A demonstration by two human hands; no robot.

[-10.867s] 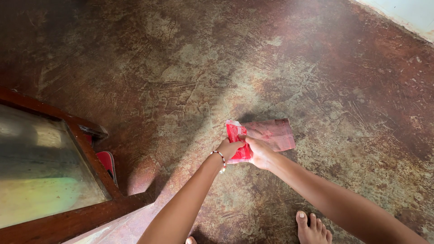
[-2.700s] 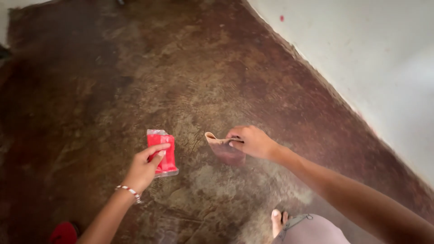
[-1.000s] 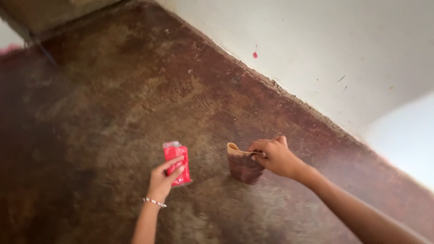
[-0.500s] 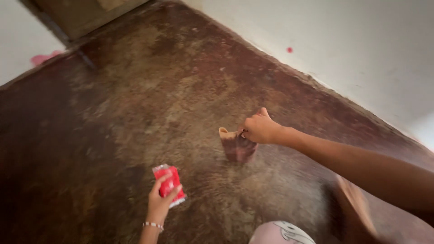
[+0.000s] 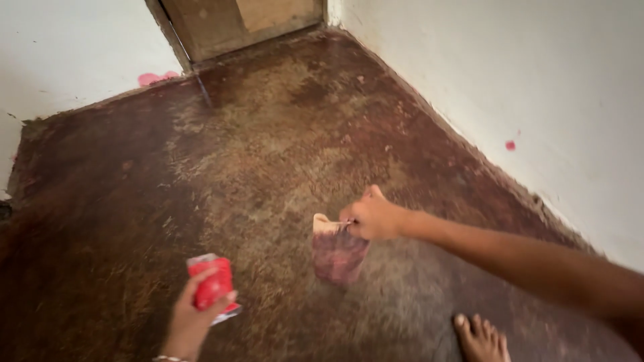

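My left hand (image 5: 191,320) is low in the head view and grips a small red packet (image 5: 212,287) with a pale edge. My right hand (image 5: 373,216) reaches forward from the right and pinches the top of a small reddish-brown cloth (image 5: 335,251), which hangs down above the floor. The two hands are apart, the cloth to the right of the packet. A beaded bracelet shows at my left wrist.
A worn brown-red floor (image 5: 268,154) stretches to white walls (image 5: 523,74) on the right and at the far left. A wooden door (image 5: 241,20) stands at the far end. My bare foot (image 5: 481,338) is at the bottom right.
The view has swung toward the room's corner and the door. Over the last seconds both hands have kept their hold, the packet in the left and the hanging cloth in the right.
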